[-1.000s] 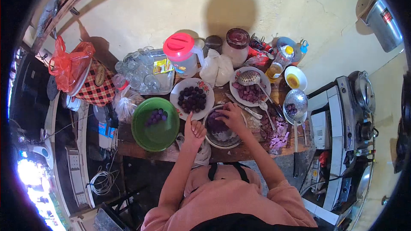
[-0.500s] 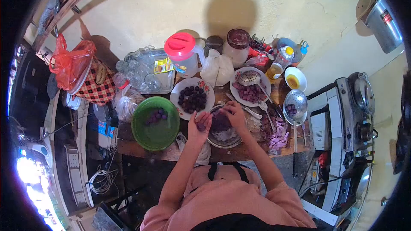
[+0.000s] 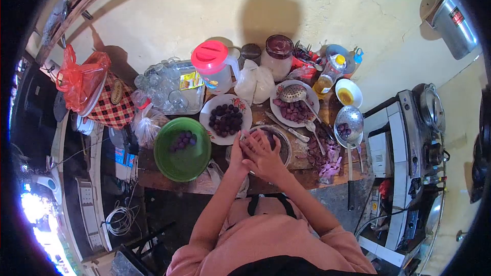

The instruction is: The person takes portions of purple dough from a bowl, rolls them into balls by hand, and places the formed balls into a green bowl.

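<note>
My left hand (image 3: 237, 155) and my right hand (image 3: 264, 157) are pressed palm to palm, the right lying over the left with its fingers stretched out. Whatever lies between the palms is hidden; half a second ago a small lump of purple dough showed in the left palm. Beneath and behind them is a metal bowl (image 3: 288, 148), mostly covered by the right hand. To the left, a green basin (image 3: 171, 170) contains several purple balls (image 3: 185, 139). A floral plate (image 3: 205, 122) behind the hands carries darker balls (image 3: 225, 119).
Purple chunks (image 3: 330, 161) lie right of the bowl, near a knife (image 3: 294, 132) and a fork (image 3: 317, 140). Farther back stand a plate with a skimmer (image 3: 293, 93), a pink-lidded pitcher (image 3: 214, 69) and an oil bottle (image 3: 327, 79). A second skimmer (image 3: 350, 120) rests at right.
My right hand has left the bowl and moved left onto my left hand. The two palms, apart before, are now together, covering the purple lump. The view has shifted slightly.
</note>
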Action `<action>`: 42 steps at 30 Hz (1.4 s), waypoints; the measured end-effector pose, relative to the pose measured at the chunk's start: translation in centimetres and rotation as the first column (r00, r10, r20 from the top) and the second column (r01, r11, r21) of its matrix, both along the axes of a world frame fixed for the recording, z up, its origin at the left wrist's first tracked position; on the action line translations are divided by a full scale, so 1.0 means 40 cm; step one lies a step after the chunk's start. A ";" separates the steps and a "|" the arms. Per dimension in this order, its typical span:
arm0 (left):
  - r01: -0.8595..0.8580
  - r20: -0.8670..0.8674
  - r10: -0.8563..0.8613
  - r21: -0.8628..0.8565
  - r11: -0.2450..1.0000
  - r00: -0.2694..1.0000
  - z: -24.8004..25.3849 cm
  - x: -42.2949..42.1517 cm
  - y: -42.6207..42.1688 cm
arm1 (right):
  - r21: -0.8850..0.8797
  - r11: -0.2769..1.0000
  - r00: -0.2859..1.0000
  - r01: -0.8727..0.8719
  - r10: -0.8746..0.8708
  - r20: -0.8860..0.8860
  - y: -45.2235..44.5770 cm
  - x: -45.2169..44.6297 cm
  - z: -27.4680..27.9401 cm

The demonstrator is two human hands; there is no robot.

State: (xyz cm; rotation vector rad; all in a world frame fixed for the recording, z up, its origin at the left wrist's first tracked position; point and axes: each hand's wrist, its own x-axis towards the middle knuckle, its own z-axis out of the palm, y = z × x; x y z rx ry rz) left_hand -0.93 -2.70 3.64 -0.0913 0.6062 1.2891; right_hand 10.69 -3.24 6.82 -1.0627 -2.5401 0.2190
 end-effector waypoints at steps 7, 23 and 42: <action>-0.107 -0.171 0.063 -0.264 0.959 0.983 -0.073 0.001 -0.017 | -0.070 0.990 0.978 0.119 -0.129 -0.162 0.003 0.012 -0.039; -0.204 -0.026 0.202 -0.144 0.968 0.979 -0.033 -0.064 -0.048 | 0.015 0.992 0.931 0.124 -0.111 -0.348 0.159 0.028 -0.153; -0.266 0.057 0.281 -0.187 0.946 0.958 -0.060 -0.076 -0.034 | -0.030 0.992 0.955 0.123 -0.126 -0.268 0.151 0.026 -0.151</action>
